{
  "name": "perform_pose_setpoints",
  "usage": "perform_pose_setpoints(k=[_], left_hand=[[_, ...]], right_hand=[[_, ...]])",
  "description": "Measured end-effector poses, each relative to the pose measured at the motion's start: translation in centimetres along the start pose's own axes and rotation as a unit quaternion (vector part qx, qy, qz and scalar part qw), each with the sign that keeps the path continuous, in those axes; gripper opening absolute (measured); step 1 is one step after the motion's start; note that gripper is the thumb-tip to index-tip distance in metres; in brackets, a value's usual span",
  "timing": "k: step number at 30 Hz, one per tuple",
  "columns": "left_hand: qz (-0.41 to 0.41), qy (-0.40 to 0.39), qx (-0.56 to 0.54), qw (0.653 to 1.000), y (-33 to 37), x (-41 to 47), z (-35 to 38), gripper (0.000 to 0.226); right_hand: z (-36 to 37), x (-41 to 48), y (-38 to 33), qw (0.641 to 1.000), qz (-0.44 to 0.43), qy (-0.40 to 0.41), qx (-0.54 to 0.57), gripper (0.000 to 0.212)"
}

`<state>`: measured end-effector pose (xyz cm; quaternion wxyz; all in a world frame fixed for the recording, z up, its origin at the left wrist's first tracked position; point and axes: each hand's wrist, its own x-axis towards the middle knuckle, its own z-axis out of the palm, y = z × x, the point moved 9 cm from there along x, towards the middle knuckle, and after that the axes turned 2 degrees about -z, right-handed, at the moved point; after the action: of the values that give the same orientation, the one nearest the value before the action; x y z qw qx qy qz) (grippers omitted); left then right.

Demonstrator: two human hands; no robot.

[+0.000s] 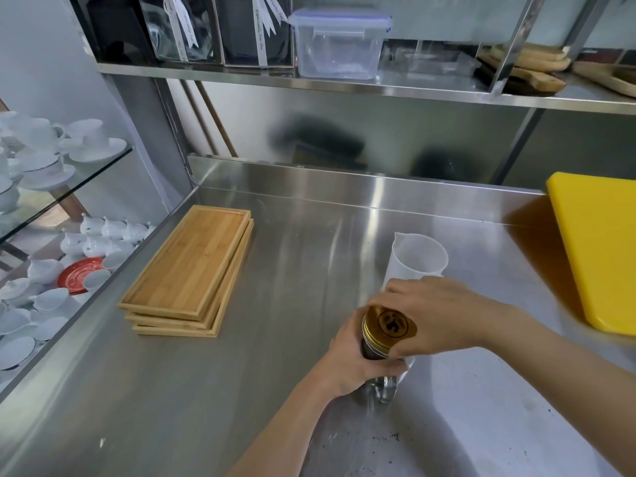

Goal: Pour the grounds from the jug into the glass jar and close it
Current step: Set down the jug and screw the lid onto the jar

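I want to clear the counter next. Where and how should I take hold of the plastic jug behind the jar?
Grip the jug around its upper wall from the right. It stands upright and looks empty, its spout points back-left, and no handle shows. The right hand on the jar's lid covers its lower front, so probably come in only once that hand lifts away.
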<state>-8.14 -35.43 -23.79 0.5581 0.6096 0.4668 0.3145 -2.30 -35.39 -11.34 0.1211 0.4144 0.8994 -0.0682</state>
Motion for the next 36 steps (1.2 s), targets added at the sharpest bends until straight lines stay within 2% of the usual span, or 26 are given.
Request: perform_pose_setpoints(k=[3, 8, 10, 13, 18, 21, 23, 26, 30, 34, 36], left_hand=[[0.001, -0.002, -0.007, 1.0, 0.4, -0.4, -0.1, 0.071], [0.017, -0.013, -0.018, 1.0, 1.2, -0.4, 0.1, 0.075], [0.015, -0.013, -0.021, 1.0, 1.1, -0.4, 0.1, 0.071], [0.004, -0.009, -0.039, 0.999, 0.7, -0.5, 0.0, 0.072], [0.018, -0.016, -0.032, 0.999, 1.4, -0.4, 0.2, 0.069], [0.003, -0.013, -0.059, 0.998, 0.6, -0.4, 0.2, 0.071], [-0.003, -0.015, -0.062, 0.998, 0.5, -0.4, 0.2, 0.074], [0.006, -0.019, -0.046, 0.999, 1.0, -0.4, 0.3, 0.072], [0.002, -0.029, -0.073, 0.997, 0.7, -0.5, 0.4, 0.074], [0.012, -0.025, -0.045, 0.999, 1.2, -0.5, 0.3, 0.069], [0.015, -0.023, -0.043, 0.999, 1.2, -0.4, 0.2, 0.069]], right_hand=[[-0.2, 0.2, 1.0, 0.997, 0.048, 0.03, -0.051, 0.073], [0.3, 0.1, -0.1, 1.0, -0.02, 0.016, -0.001, 0.066], [-0.3, 0.0, 0.2, 0.998, 0.007, 0.05, -0.021, 0.064], [-0.9, -0.2, 1.4, 0.992, 0.064, 0.09, -0.057, 0.075], [0.5, -0.3, 0.6, 1.0, 0.015, 0.025, 0.008, 0.067], [-0.4, -0.5, 1.5, 0.994, 0.066, 0.082, -0.033, 0.074], [-0.4, -0.5, 1.7, 0.993, 0.074, 0.079, -0.046, 0.08], [-0.1, -0.6, 1.1, 0.996, 0.058, 0.062, -0.023, 0.073], [-0.7, -0.7, 1.3, 0.987, 0.102, 0.095, -0.076, 0.073], [0.3, -0.6, 1.2, 0.996, 0.076, 0.036, -0.002, 0.068], [0.4, -0.6, 1.0, 0.997, 0.074, 0.03, -0.014, 0.065]])
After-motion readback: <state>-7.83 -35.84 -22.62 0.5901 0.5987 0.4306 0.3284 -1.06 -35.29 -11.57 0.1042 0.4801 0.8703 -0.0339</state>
